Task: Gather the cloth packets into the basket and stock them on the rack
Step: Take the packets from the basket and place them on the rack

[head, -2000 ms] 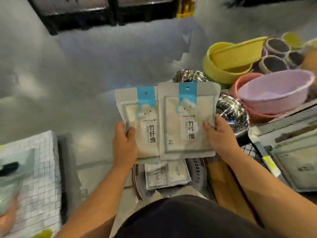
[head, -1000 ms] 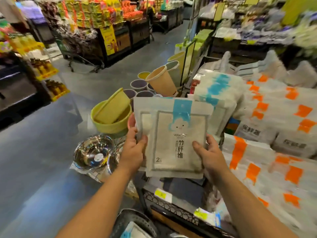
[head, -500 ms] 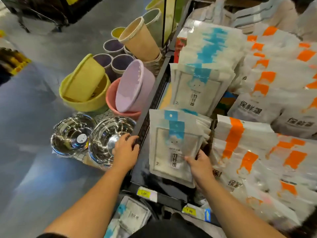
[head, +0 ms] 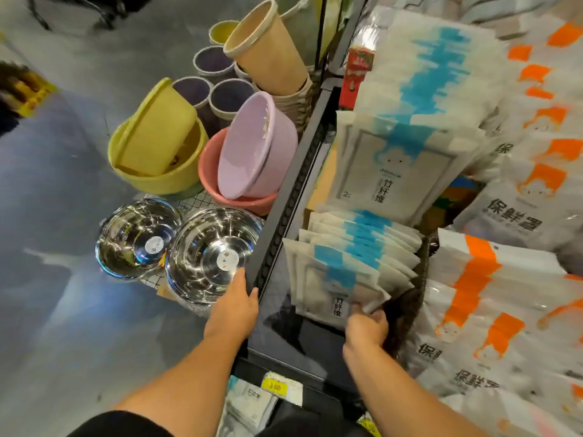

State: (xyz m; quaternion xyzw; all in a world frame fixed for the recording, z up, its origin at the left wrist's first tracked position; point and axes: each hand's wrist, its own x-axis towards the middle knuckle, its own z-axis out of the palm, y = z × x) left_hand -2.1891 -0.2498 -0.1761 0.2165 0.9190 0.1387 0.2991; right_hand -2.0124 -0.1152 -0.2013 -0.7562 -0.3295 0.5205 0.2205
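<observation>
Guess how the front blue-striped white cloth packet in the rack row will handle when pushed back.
Probably light and bendy: the front blue-striped white cloth packet is thin and flat, and its lower corner flexes at the right hand. The film looks glossy, so likely slippery. The row behind leans in a fan, so it may flop forward if released. The left hand grips the black rack edge.
</observation>
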